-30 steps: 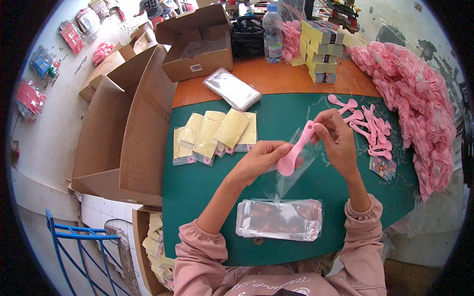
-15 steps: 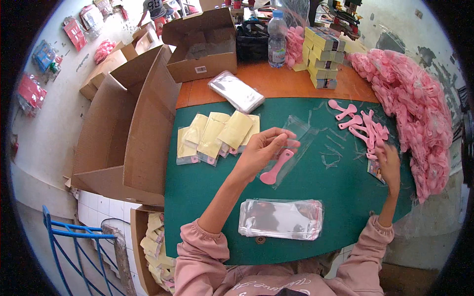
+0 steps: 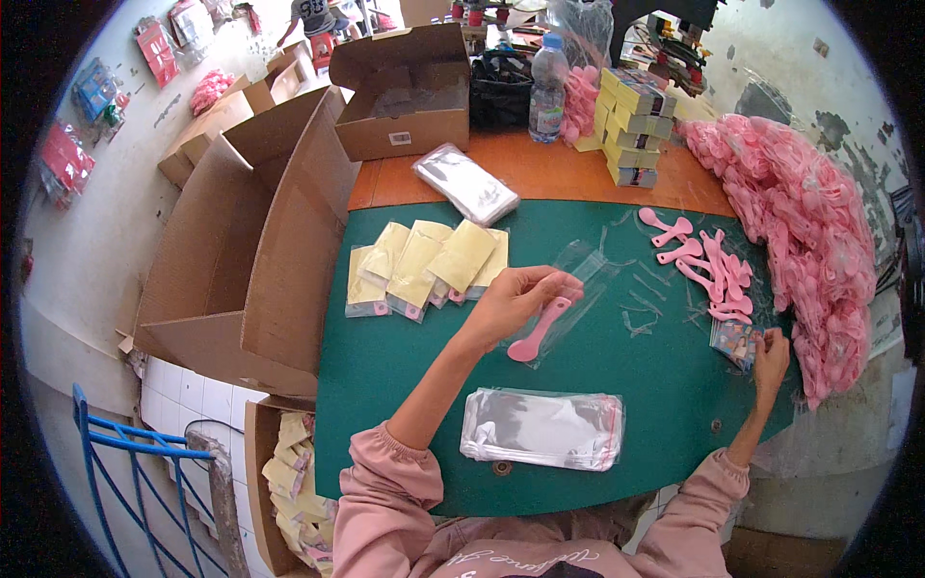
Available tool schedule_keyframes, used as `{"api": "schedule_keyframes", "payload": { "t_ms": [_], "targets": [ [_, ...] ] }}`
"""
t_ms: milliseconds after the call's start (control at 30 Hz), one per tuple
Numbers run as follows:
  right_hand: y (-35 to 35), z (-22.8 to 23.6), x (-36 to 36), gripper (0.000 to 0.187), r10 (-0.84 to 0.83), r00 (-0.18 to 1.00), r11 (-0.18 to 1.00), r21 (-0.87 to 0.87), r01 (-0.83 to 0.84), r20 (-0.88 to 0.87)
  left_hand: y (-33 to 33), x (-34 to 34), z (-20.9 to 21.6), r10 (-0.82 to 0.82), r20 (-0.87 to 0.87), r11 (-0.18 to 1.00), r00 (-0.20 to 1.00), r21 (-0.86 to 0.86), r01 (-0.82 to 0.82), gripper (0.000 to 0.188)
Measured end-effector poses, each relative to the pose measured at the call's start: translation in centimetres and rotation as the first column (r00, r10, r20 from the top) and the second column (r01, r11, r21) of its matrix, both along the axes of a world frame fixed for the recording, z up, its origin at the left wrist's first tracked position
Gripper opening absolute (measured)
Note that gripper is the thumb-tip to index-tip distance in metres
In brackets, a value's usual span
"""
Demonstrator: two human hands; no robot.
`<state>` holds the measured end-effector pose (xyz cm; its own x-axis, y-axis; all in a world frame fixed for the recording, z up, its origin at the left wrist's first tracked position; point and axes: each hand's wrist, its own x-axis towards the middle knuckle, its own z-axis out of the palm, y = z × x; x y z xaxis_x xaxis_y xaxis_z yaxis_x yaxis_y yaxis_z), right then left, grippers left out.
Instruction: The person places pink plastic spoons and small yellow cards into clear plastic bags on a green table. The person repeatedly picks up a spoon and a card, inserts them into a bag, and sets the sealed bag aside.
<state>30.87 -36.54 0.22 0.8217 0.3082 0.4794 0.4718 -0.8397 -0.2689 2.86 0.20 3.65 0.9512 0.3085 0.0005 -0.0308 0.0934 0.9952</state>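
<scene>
My left hand (image 3: 518, 301) is closed, its fingertips pinching a clear plastic bag (image 3: 590, 262). A pink spoon (image 3: 536, 333) lies at that bag, under the fingers, its wide end toward me. On the right, my right hand (image 3: 770, 360) pinches the edge of a small stack of printed cards (image 3: 734, 343). Just beyond the cards is a loose heap of pink spoons (image 3: 721, 265). A pile of flat clear bags (image 3: 541, 429) lies in front of me. Several filled bags with cream cards (image 3: 418, 271) overlap on the left.
A large mound of wrapped pink spoons (image 3: 800, 231) borders the table's right side. At the back stand stacked card bundles (image 3: 636, 125), a water bottle (image 3: 547, 91) and an open carton (image 3: 405, 120). Another bag pack (image 3: 467, 183) lies farther left. A tall cardboard box (image 3: 289, 231) flanks the table.
My right hand has moved from the spoon heap toward me, onto the edge of the card stack, which is now uncovered. My left hand stays nearly in place with the bag.
</scene>
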Motion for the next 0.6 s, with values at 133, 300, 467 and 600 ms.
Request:
{"api": "schedule_keyframes", "payload": {
  "t_ms": [133, 300, 467, 600],
  "targets": [
    [11.1, 8.3, -9.4, 0.013, 0.355, 0.928, 0.913, 0.253, -0.319, -0.115, 0.3, -1.0, -0.9, -0.033, 0.027, 0.998, 0.999, 0.046, 0.031, 0.031],
    [18.0, 11.0, -12.7, 0.009, 0.627, 0.778, 0.666, 0.548, -0.505, -0.045, -0.2, -0.3, -0.2, -0.118, -0.003, 0.988, 0.993, 0.102, 0.118, 0.030],
    [20.8, 10.4, -13.8, 0.012, 0.797, 0.592, 0.526, 0.617, -0.585, -0.118, -0.3, -0.6, -0.5, -0.047, 0.023, 0.998, 0.999, -0.044, 0.048, 0.027],
    [20.9, 11.0, -13.9, 0.012, 0.827, 0.535, 0.553, 0.433, -0.712, -0.176, -0.3, -0.5, -0.8, 0.009, 0.004, 0.997, 1.000, -0.078, -0.009, 0.028]
  ]
}}
